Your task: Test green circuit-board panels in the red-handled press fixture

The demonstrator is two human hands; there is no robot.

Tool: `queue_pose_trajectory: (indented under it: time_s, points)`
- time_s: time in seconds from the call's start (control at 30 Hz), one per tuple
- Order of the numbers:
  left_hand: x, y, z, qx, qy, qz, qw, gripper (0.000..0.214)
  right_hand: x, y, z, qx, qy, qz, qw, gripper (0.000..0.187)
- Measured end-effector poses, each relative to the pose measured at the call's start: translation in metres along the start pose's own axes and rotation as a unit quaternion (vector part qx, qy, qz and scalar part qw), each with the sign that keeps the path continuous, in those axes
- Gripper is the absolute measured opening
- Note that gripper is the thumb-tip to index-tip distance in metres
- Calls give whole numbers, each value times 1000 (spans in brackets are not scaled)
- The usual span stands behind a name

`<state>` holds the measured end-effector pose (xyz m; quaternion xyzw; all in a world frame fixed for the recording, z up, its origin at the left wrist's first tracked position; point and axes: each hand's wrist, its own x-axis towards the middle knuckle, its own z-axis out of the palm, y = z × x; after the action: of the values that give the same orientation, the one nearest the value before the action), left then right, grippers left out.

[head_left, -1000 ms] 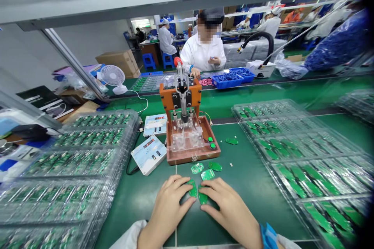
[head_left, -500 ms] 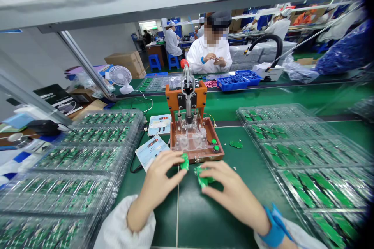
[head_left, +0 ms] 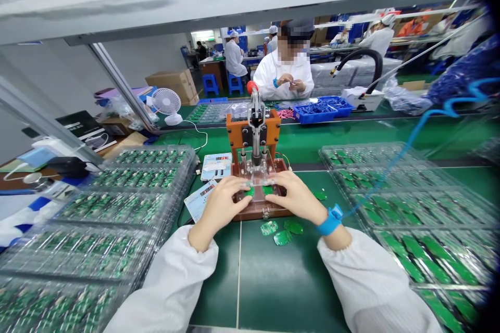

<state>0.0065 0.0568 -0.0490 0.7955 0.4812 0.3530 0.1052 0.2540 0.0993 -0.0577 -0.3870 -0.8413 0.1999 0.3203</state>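
My left hand pinches a small green circuit board at the left of the clear plastic nest on a test fixture. On the nest's right side, my right hand, with a blue strap at its wrist, has its fingers closed about another green circuit board. Both boards are low over or touching the nest; which of these I cannot tell. The fixture has an orange frame and a toggle clamp with a red knob. In front of its base lie loose green circuit boards.
Clear trays of populated boards stand at left, trays of green boards at right. Two light-blue counter boxes sit beside the fixture. A blue coiled cord runs from my right wrist. A co-worker sits opposite.
Both hands have moved forward from the table to the fixture's nest, each with a board. Several loose boards now show on the table where my right hand was.
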Motion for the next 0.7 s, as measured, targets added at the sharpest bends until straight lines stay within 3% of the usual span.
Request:
queue_pose_trajectory:
  time_s: [0.23,0.33,0.43,0.5,0.6,0.7]
  points:
    - [-3,2,3,17,1,11,1000,10,-5,-4,-4,2,-17,-14,1000,32]
    - [-12,5,8,37,28,5,999,14,-11,-4,-3,12,-1,-24,1000,35]
    - [-25,14,17,49,102,9,994,19,-13,0,-10,25,53,-21,998,34]
    - [-34,23,24,35,128,45,990,17,-7,3,-23,30,121,1,992,28]
    - [-44,37,35,17,76,151,985,17,18,3,-53,32,226,31,973,24]
    - [-48,43,44,28,-1,213,977,22,62,-8,-81,60,282,1,957,29]
